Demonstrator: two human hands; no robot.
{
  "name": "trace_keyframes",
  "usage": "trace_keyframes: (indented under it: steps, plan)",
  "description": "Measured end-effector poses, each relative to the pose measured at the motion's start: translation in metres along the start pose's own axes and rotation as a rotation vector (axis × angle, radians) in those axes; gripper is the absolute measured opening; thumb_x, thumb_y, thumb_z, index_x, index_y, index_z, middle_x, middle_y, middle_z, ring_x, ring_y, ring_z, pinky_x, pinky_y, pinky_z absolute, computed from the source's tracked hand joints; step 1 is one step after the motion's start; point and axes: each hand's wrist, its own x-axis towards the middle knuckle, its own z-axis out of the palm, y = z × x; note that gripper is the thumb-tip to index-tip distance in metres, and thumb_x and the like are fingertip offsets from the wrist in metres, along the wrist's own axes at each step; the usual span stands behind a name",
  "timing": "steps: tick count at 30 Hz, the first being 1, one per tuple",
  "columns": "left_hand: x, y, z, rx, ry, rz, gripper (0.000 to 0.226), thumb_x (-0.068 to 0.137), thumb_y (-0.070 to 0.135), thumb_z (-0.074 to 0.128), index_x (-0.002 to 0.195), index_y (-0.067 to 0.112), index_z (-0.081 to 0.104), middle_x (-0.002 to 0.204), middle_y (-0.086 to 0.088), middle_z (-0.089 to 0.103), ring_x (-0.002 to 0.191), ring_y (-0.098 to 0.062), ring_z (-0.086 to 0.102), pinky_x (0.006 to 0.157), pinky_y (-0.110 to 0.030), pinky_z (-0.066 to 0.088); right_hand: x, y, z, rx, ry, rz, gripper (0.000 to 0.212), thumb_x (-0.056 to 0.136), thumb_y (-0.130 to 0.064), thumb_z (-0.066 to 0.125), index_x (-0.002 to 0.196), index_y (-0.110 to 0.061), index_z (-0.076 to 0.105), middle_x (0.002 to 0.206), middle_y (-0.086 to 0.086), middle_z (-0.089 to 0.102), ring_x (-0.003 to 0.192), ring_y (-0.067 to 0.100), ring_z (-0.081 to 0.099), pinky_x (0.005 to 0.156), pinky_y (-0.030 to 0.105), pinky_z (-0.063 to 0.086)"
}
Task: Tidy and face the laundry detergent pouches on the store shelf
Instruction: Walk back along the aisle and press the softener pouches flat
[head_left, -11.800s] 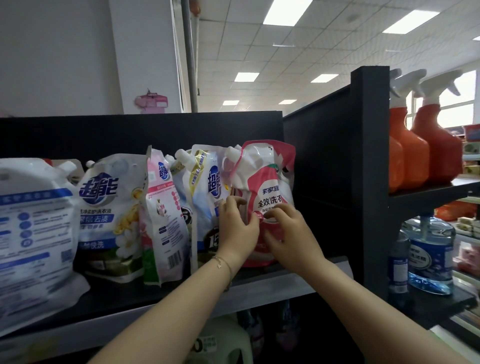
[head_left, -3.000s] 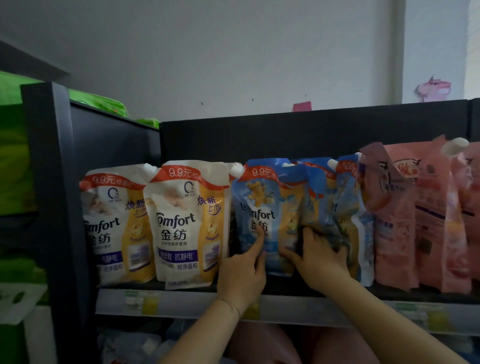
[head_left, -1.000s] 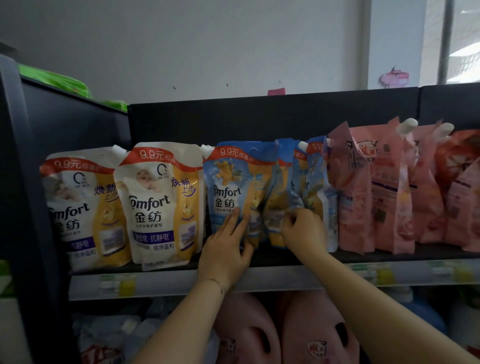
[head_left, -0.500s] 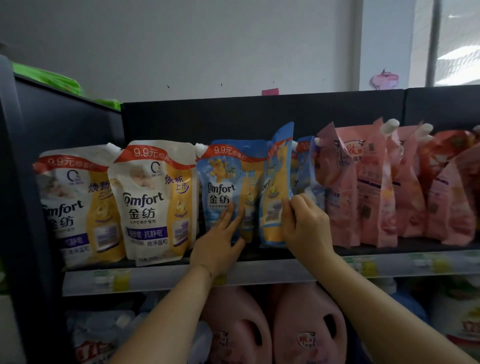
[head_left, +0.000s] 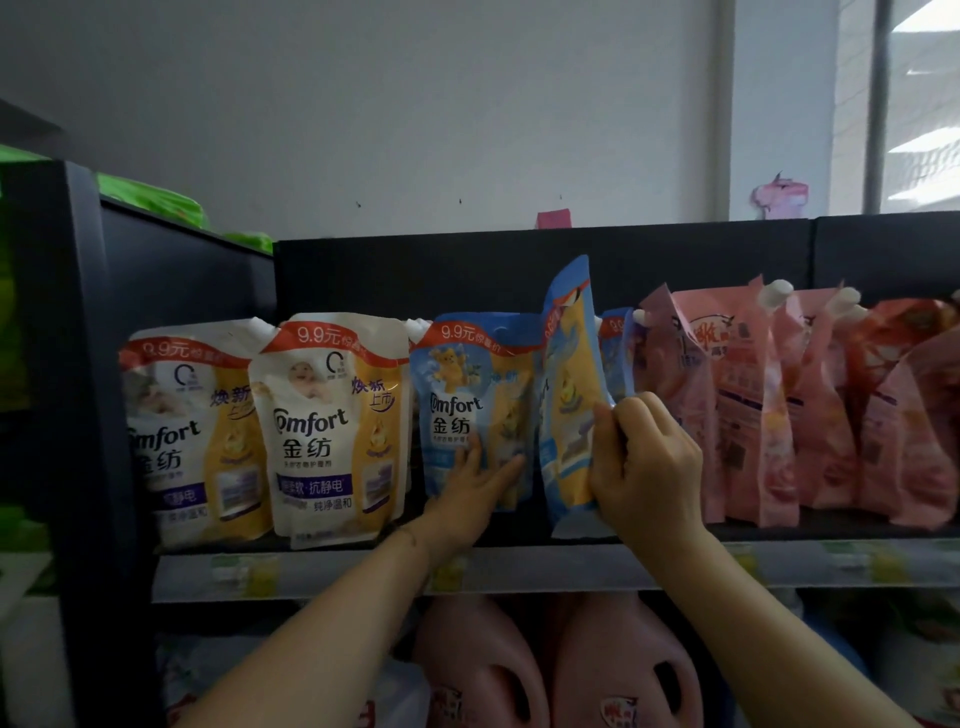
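Note:
Two white-and-gold Comfort pouches (head_left: 332, 426) stand facing front at the left of the black shelf (head_left: 519, 569). Beside them a blue Comfort pouch (head_left: 467, 395) faces front, and my left hand (head_left: 475, 493) presses flat against its lower half with straight fingers. My right hand (head_left: 641, 462) grips the right edge of a second blue pouch (head_left: 569, 384), which is raised above its neighbours and turned edge-on. Another blue pouch (head_left: 615, 348) peeks out behind it.
Several pink pouches (head_left: 727, 395) with white spouts crowd the shelf to the right. Pink jugs (head_left: 618, 670) stand on the shelf below. A black side panel (head_left: 78, 364) closes the shelf on the left, with green packs (head_left: 156, 200) above it.
My right hand has lifted the second blue pouch higher and twisted it, while my left hand stays pressed on the front blue pouch. The view has shifted slightly.

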Motion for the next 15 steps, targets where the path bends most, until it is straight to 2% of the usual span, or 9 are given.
trace_keyframes:
  steps: [2,5,7,8,9,10,11,15]
  plan:
    - [0.0,0.014,-0.005,-0.058,-0.012,-0.134,0.066,0.102,-0.001,0.028,0.13,0.038,-0.017,0.153,-0.018,-0.025,0.139,-0.041,-0.024,0.116,-0.05,0.0,0.001,-0.003,-0.003,0.004,0.018,-0.005,0.032,0.092,-0.009,0.049,0.061,-0.004,0.045,0.059,0.005,0.041,0.049,0.011,0.031,0.048,0.014,0.019]
    - [-0.003,0.034,-0.012,-0.271,0.039,-0.241,0.065,0.104,0.011,0.03,0.128,0.045,-0.02,0.156,-0.011,-0.022,0.143,-0.038,-0.019,0.116,-0.046,-0.002,0.002,-0.006,-0.008,0.02,0.045,-0.004,0.033,0.092,-0.009,0.05,0.061,-0.002,0.046,0.059,0.006,0.042,0.048,0.014,0.035,0.042,0.021,0.026]
    - [-0.001,0.052,-0.014,-0.638,0.149,-0.319,0.059,0.1,0.046,0.037,0.147,0.038,0.002,0.16,-0.005,-0.003,0.147,-0.032,-0.008,0.119,-0.045,-0.001,0.003,-0.008,-0.012,0.054,0.068,0.009,0.033,0.092,-0.008,0.05,0.06,-0.002,0.047,0.06,0.007,0.044,0.046,0.017,0.038,0.038,0.028,0.031]
    - [0.001,0.062,-0.017,-0.879,0.205,-0.352,0.072,0.088,0.068,0.04,0.149,0.035,0.021,0.159,-0.003,0.012,0.147,-0.029,0.006,0.12,-0.046,0.006,0.003,-0.009,-0.015,0.066,0.078,0.008,0.033,0.092,-0.007,0.05,0.06,-0.001,0.047,0.059,0.007,0.044,0.046,0.018,0.038,0.038,0.03,0.032]
    - [0.003,0.069,-0.018,-1.104,0.255,-0.342,0.083,0.075,0.08,0.044,0.143,0.033,0.037,0.153,-0.001,0.033,0.142,-0.027,0.026,0.118,-0.046,0.019,0.003,-0.011,-0.017,0.072,0.084,0.002,0.034,0.093,-0.007,0.05,0.06,-0.001,0.048,0.059,0.007,0.045,0.045,0.018,0.039,0.038,0.03,0.032]
    - [0.005,0.076,-0.018,-1.303,0.236,-0.286,0.081,0.069,0.082,0.049,0.132,0.031,0.05,0.139,-0.001,0.052,0.13,-0.023,0.046,0.111,-0.044,0.034,0.002,-0.013,-0.019,0.076,0.09,-0.007,0.034,0.093,-0.008,0.05,0.059,-0.001,0.048,0.06,0.007,0.045,0.045,0.017,0.039,0.04,0.029,0.033]
    - [0.005,0.084,-0.019,-1.473,0.192,-0.24,0.071,0.072,0.078,0.051,0.123,0.028,0.058,0.126,-0.003,0.062,0.118,-0.021,0.057,0.103,-0.041,0.043,0.002,-0.015,-0.02,0.084,0.094,-0.017,0.034,0.093,-0.008,0.049,0.059,-0.001,0.049,0.06,0.007,0.046,0.046,0.017,0.039,0.041,0.028,0.032]
    - [0.005,0.096,-0.018,-1.726,0.145,-0.205,0.061,0.091,0.066,0.032,0.113,0.021,0.066,0.122,-0.011,0.066,0.11,-0.024,0.063,0.096,-0.04,0.048,0.003,-0.018,-0.024,0.109,0.094,-0.037,0.035,0.093,-0.009,0.048,0.059,0.0,0.05,0.061,0.008,0.047,0.048,0.016,0.04,0.044,0.024,0.033]
